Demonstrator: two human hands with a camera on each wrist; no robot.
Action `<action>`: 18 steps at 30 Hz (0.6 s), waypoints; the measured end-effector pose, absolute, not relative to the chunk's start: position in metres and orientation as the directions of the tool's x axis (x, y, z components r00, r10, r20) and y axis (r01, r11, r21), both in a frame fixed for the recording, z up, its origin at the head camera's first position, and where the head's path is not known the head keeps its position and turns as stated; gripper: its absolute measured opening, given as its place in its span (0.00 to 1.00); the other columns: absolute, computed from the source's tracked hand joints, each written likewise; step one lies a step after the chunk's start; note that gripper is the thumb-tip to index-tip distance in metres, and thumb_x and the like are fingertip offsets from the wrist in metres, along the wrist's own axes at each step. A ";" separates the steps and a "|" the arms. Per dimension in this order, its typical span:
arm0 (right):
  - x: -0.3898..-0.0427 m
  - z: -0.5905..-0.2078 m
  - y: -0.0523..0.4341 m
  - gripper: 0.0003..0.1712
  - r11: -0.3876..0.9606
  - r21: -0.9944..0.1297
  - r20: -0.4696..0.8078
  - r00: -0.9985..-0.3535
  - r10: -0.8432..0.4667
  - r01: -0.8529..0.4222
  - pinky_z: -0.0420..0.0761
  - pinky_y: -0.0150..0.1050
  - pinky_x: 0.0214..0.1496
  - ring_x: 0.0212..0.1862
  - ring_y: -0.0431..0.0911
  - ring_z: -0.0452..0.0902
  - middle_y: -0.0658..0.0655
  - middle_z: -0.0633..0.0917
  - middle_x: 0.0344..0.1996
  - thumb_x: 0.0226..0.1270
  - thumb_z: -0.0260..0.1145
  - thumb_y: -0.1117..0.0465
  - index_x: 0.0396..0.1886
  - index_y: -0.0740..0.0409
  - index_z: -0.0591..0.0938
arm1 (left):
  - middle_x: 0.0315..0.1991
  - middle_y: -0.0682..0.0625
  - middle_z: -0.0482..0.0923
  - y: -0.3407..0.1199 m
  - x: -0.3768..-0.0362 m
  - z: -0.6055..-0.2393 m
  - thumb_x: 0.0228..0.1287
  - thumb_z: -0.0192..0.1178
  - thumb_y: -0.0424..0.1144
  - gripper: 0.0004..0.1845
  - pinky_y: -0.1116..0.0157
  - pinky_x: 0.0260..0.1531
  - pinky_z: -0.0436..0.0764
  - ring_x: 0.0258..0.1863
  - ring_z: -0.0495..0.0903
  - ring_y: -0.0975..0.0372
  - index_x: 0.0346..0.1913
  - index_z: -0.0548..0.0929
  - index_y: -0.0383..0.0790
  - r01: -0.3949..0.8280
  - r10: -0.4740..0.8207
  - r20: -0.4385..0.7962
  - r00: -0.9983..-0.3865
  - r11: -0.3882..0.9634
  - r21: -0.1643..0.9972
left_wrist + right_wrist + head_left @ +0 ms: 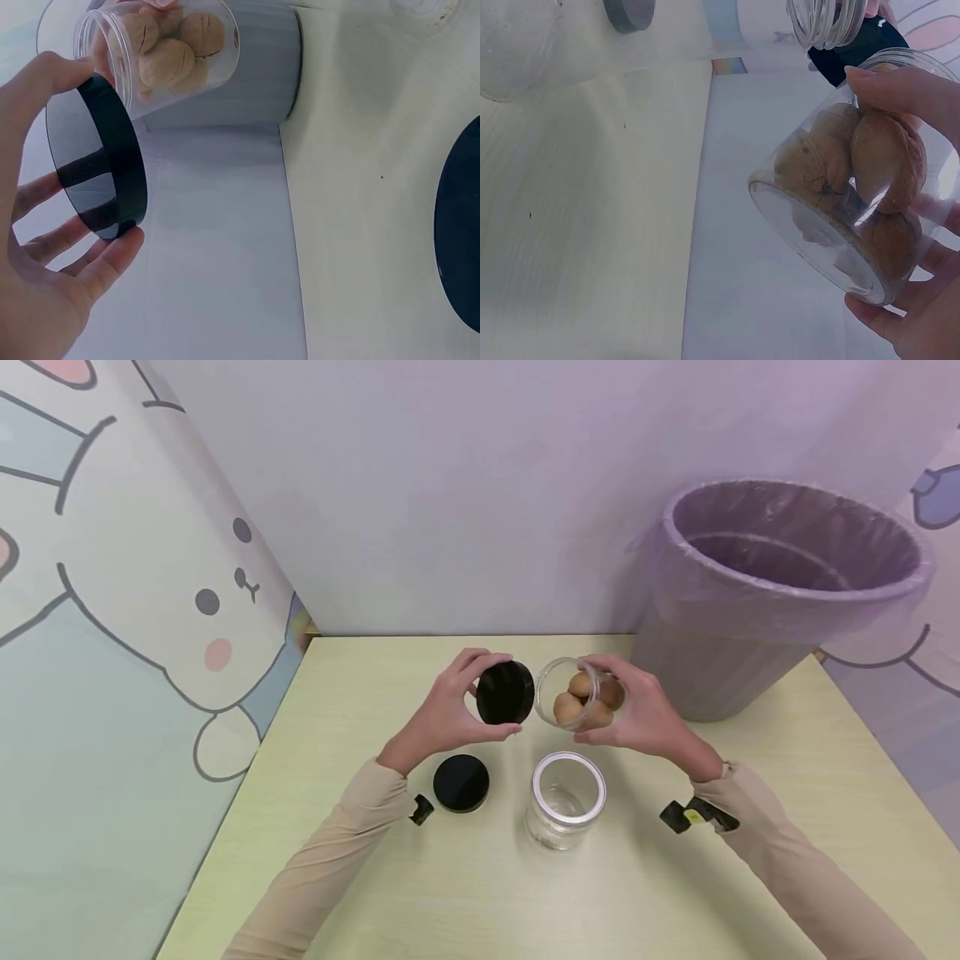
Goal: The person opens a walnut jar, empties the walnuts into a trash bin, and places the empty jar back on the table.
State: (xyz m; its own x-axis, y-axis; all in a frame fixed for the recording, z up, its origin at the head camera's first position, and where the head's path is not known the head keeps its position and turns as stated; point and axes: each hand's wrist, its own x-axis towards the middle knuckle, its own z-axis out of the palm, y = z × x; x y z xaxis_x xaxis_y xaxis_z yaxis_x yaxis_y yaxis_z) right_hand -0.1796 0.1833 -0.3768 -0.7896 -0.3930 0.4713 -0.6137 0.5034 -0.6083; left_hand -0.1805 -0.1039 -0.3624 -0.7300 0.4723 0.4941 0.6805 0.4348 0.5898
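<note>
Walnut jar [581, 695] uncapped in my right hand [637, 714]; my left hand [450, 710] grips its black lid [505, 692], above the empty jar [566, 797].

No text, label, brand or number can be read anywhere; the wall panels carry only cartoon drawings.

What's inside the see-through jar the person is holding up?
Walnuts in their shells fill the clear jar gripped by the right hand. About four show through the wall; fingers hide part, so there may be more. The left hand holds its black lid beside the mouth.
</note>
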 end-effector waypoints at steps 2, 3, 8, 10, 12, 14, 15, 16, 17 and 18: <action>-0.180 -0.376 0.183 0.54 0.505 -0.612 0.468 -0.793 -0.389 -0.609 0.70 0.41 0.53 0.51 0.40 0.74 0.44 0.79 0.53 0.23 0.86 0.56 0.60 0.51 0.74 | 0.53 0.44 0.68 -0.106 -0.181 -0.365 0.38 0.77 0.50 0.42 0.62 0.34 0.77 0.49 0.73 0.55 0.61 0.72 0.47 0.675 0.471 0.487 -0.735 0.442 0.591; -0.180 -0.376 0.184 0.53 0.506 -0.614 0.466 -0.795 -0.388 -0.606 0.70 0.41 0.53 0.51 0.40 0.74 0.44 0.79 0.53 0.23 0.86 0.56 0.60 0.51 0.74 | 0.53 0.44 0.68 -0.107 -0.182 -0.366 0.38 0.77 0.50 0.42 0.61 0.34 0.77 0.49 0.72 0.55 0.61 0.72 0.47 0.671 0.470 0.483 -0.739 0.447 0.592; -0.178 -0.376 0.184 0.53 0.504 -0.625 0.452 -0.803 -0.388 -0.596 0.70 0.45 0.54 0.51 0.41 0.74 0.45 0.79 0.53 0.24 0.86 0.57 0.60 0.52 0.74 | 0.54 0.45 0.68 -0.112 -0.181 -0.370 0.38 0.76 0.51 0.42 0.61 0.35 0.77 0.51 0.71 0.55 0.62 0.72 0.48 0.646 0.466 0.453 -0.760 0.473 0.599; -0.177 -0.376 0.185 0.53 0.506 -0.627 0.447 -0.805 -0.390 -0.593 0.70 0.47 0.54 0.51 0.41 0.74 0.46 0.79 0.53 0.24 0.86 0.57 0.60 0.53 0.74 | 0.54 0.45 0.68 -0.114 -0.181 -0.371 0.39 0.76 0.51 0.42 0.61 0.35 0.77 0.51 0.71 0.54 0.62 0.72 0.48 0.636 0.463 0.441 -0.769 0.482 0.603; -0.177 -0.376 0.185 0.54 0.509 -0.628 0.442 -0.808 -0.389 -0.589 0.70 0.47 0.53 0.51 0.41 0.74 0.46 0.79 0.53 0.23 0.86 0.57 0.60 0.54 0.74 | 0.54 0.45 0.68 -0.116 -0.180 -0.373 0.39 0.76 0.51 0.43 0.61 0.35 0.77 0.51 0.71 0.54 0.62 0.72 0.48 0.626 0.460 0.429 -0.777 0.493 0.605; -0.176 -0.376 0.186 0.54 0.515 -0.627 0.439 -0.811 -0.386 -0.585 0.70 0.47 0.53 0.51 0.41 0.74 0.46 0.79 0.53 0.23 0.86 0.57 0.60 0.53 0.74 | 0.54 0.45 0.67 -0.117 -0.180 -0.375 0.39 0.76 0.51 0.43 0.59 0.36 0.77 0.52 0.70 0.53 0.62 0.72 0.48 0.616 0.458 0.418 -0.785 0.502 0.607; -0.176 -0.376 0.186 0.54 0.518 -0.625 0.439 -0.812 -0.385 -0.584 0.70 0.47 0.52 0.50 0.41 0.74 0.46 0.79 0.52 0.23 0.86 0.56 0.60 0.53 0.74 | 0.54 0.45 0.67 -0.118 -0.180 -0.376 0.39 0.77 0.51 0.43 0.58 0.36 0.77 0.51 0.70 0.53 0.62 0.72 0.48 0.612 0.456 0.414 -0.788 0.507 0.607; -0.176 -0.377 0.187 0.54 0.518 -0.626 0.439 -0.812 -0.384 -0.583 0.70 0.47 0.52 0.50 0.41 0.74 0.45 0.79 0.52 0.23 0.86 0.56 0.60 0.53 0.74 | 0.54 0.45 0.67 -0.119 -0.180 -0.377 0.39 0.76 0.51 0.43 0.57 0.36 0.77 0.51 0.70 0.53 0.63 0.72 0.48 0.607 0.455 0.408 -0.792 0.515 0.605; -0.176 -0.377 0.187 0.54 0.518 -0.626 0.439 -0.813 -0.383 -0.583 0.70 0.46 0.52 0.50 0.41 0.74 0.45 0.79 0.52 0.22 0.87 0.56 0.60 0.53 0.74 | 0.54 0.45 0.67 -0.120 -0.180 -0.378 0.39 0.76 0.51 0.43 0.57 0.36 0.77 0.51 0.69 0.53 0.63 0.71 0.49 0.603 0.453 0.403 -0.795 0.521 0.604; -0.176 -0.377 0.187 0.54 0.518 -0.627 0.439 -0.813 -0.382 -0.582 0.70 0.46 0.52 0.50 0.41 0.74 0.45 0.80 0.52 0.22 0.87 0.56 0.60 0.52 0.74 | 0.54 0.45 0.67 -0.120 -0.180 -0.379 0.39 0.76 0.51 0.43 0.57 0.36 0.77 0.51 0.69 0.52 0.63 0.71 0.49 0.598 0.451 0.397 -0.799 0.528 0.604</action>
